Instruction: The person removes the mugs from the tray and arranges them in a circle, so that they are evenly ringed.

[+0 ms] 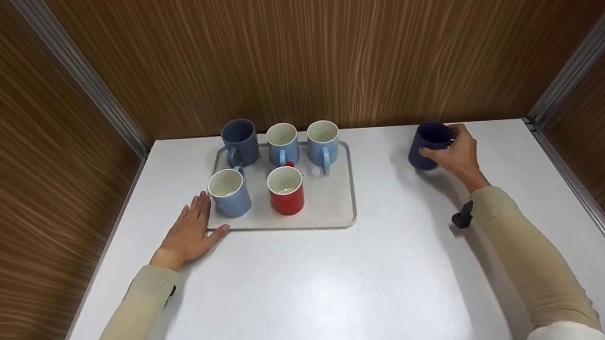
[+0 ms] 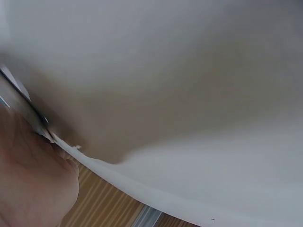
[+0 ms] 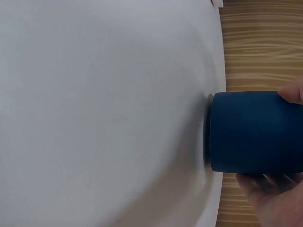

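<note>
My right hand [image 1: 459, 152] grips a dark blue mug [image 1: 418, 151] at the back right of the table, thumb on one side and fingers on the other. In the right wrist view, the mug [image 3: 255, 132] stands upright, its base right at the white tabletop. My left hand [image 1: 186, 235] lies with straight fingers against the left front corner of a pale tray [image 1: 331, 202], thumb along its front edge. Beside that hand, a light blue mug [image 1: 234, 203] stands on the tray. The left wrist view shows part of the hand [image 2: 35, 175] near the tray's edge [image 2: 23, 106].
Also on the tray are a red mug [image 1: 288, 201] in front, and a grey-blue mug [image 1: 247, 149] and two light blue mugs [image 1: 289, 151] [image 1: 328, 151] along the back. Brown wood-grain panels [image 1: 295, 55] enclose the white table [image 1: 310, 290] at the back and sides.
</note>
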### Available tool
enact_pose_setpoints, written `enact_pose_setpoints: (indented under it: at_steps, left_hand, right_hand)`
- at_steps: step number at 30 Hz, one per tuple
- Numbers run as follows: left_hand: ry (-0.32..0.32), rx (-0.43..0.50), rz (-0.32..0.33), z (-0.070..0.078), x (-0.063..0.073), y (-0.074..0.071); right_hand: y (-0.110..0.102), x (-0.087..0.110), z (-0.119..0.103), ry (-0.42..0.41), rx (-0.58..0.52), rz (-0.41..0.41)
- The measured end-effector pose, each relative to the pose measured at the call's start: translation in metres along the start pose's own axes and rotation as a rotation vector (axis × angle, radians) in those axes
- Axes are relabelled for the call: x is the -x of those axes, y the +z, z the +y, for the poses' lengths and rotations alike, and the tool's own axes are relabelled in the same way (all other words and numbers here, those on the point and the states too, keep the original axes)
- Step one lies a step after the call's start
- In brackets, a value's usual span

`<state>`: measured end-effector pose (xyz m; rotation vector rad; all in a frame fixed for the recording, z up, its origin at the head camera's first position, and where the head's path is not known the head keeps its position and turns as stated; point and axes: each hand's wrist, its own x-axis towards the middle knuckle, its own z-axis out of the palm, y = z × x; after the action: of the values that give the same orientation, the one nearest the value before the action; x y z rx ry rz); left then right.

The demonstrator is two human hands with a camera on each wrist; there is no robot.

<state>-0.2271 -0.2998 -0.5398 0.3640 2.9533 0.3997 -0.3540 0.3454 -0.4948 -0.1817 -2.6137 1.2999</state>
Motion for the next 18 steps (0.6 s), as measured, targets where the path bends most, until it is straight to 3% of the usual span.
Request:
enact_pose_setpoints:
  at_steps: [18]
  left_hand:
    - [0.011,-0.002,0.001,0.0001,-0.0002,-0.0004]
  right_hand:
    - [0.0044,-0.0003,0.0036,-0.052,0.041,0.013]
